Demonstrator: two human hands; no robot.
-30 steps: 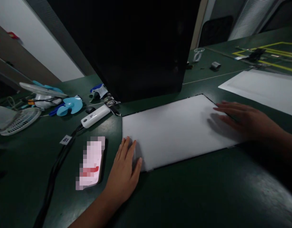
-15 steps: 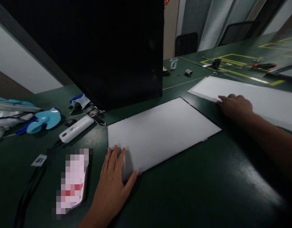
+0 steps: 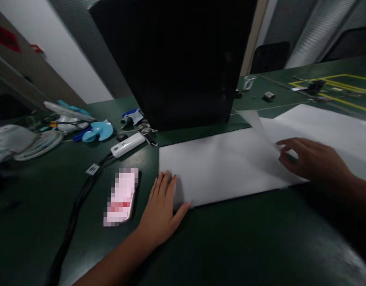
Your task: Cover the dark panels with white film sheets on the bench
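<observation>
A white rectangular panel [image 3: 212,171] with a thin dark edge lies on the green table. My left hand [image 3: 165,206] rests spread on its near left corner, thumb along the front edge. At the panel's right end my right hand [image 3: 305,157] pinches the edge of a thin white sheet [image 3: 258,127], which is lifted and curved up from the panel. More white sheet material [image 3: 326,123] lies flat behind and to the right of my right hand.
A large black screen [image 3: 183,67] stands behind the panel. Left are a phone [image 3: 121,198], a white power strip [image 3: 127,145] with black cable, and a light-blue fan blade [image 3: 101,130]. A small metal cylinder [image 3: 269,95] and a clear cup-like piece [image 3: 248,82] lie at back right.
My right hand has moved from the right-hand sheet toward the panel and closed on a thin sheet's edge, now raised. My left hand stays on the panel corner. The view has turned left.
</observation>
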